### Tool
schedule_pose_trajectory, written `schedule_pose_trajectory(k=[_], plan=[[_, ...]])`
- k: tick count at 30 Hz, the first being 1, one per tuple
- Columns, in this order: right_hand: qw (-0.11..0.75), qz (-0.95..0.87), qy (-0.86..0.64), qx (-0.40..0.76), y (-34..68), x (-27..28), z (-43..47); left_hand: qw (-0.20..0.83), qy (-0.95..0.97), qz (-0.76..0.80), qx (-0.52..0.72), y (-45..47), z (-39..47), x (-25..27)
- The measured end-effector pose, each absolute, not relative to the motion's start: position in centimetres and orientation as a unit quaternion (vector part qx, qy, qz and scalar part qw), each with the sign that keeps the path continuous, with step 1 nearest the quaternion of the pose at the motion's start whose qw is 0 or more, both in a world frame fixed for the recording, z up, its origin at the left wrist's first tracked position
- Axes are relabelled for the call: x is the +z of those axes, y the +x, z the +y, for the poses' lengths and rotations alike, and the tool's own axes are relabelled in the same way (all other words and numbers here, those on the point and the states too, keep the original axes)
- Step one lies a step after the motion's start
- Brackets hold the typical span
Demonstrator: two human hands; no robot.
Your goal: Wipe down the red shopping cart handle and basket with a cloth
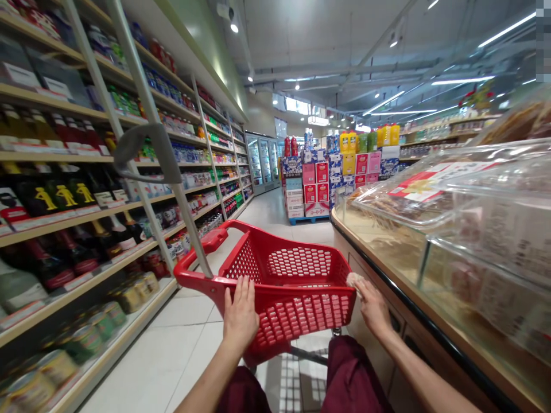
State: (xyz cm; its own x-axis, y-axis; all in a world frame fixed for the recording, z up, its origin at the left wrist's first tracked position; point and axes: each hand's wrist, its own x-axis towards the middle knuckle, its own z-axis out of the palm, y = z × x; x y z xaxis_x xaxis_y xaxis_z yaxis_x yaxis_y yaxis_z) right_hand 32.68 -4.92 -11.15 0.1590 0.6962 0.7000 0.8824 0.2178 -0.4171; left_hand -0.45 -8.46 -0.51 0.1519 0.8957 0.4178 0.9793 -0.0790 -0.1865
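Note:
A red plastic shopping cart (297,310) with a perforated basket stands right in front of my knees, its grey handle (148,152) up at the left. My left hand (240,307) lies flat on the near side of the basket, fingers stretched out towards the rim. At the basket's right corner, my right hand (373,304) is closed on a pale, crumpled cloth (354,279) pressed against the rim. The inside of the basket is only partly visible.
Shelves of bottles and cans (99,229) run along the left. A display counter (387,275) with clear plastic food packs (430,183) borders the right. Farther ahead stand stacked boxes (316,192) on a blue pallet (307,219) and glass-door fridges (263,158).

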Motion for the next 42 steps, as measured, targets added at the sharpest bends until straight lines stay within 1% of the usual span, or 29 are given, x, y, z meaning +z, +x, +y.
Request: schedule_pose_trajectory(k=[3, 6, 8, 12, 17, 22, 27, 30, 33, 38, 40, 42], plan=[[0.450, -0.658, -0.595, -0.105, 32.1, -11.0, -5.1, 0.213, -0.723, -0.651, -0.094, -0.2, -8.5, -0.5], [0.432, -0.700, -0.562, -0.089, 31.0, -10.4, -5.0, 0.211, -0.727, -0.648, -0.085, -0.1, -8.6, -0.4], [0.423, -0.687, -0.584, -0.082, 31.4, -10.2, -4.9, 0.211, -0.729, -0.646, -0.079, -0.1, -8.6, -0.4], [0.440, -0.628, -0.637, -0.078, 32.1, -10.5, -5.1, 0.212, -0.724, -0.653, -0.075, 0.1, -8.6, -0.3], [0.436, -0.679, -0.585, -0.080, 31.5, -10.8, -5.4, 0.212, -0.724, -0.653, -0.069, 0.2, -8.7, -0.3], [0.444, -0.623, -0.634, -0.107, 33.0, -11.4, -5.1, 0.216, -0.722, -0.653, -0.072, 0.2, -8.6, -0.4], [0.436, -0.690, -0.572, -0.085, 31.6, -10.9, -5.2, 0.212, -0.724, -0.653, -0.067, 0.2, -8.6, -0.3], [0.439, -0.677, -0.585, -0.081, 32.5, -10.5, -5.0, 0.207, -0.729, -0.649, -0.067, 0.2, -8.7, -0.4], [0.462, -0.655, -0.596, -0.054, 33.0, -9.7, -5.2, 0.207, -0.725, -0.653, -0.073, 0.2, -8.7, -0.4], [0.486, -0.692, -0.533, 0.013, 31.5, -6.1, -6.7, 0.210, -0.727, -0.650, -0.070, 0.4, -8.8, -0.5], [0.475, -0.681, -0.556, 0.011, 32.0, -4.7, -6.9, 0.208, -0.730, -0.648, -0.067, 0.4, -8.8, -0.5], [0.438, -0.672, -0.598, 0.000, 33.0, -4.0, -6.5, 0.207, -0.729, -0.649, -0.068, 0.6, -8.8, -0.6]])
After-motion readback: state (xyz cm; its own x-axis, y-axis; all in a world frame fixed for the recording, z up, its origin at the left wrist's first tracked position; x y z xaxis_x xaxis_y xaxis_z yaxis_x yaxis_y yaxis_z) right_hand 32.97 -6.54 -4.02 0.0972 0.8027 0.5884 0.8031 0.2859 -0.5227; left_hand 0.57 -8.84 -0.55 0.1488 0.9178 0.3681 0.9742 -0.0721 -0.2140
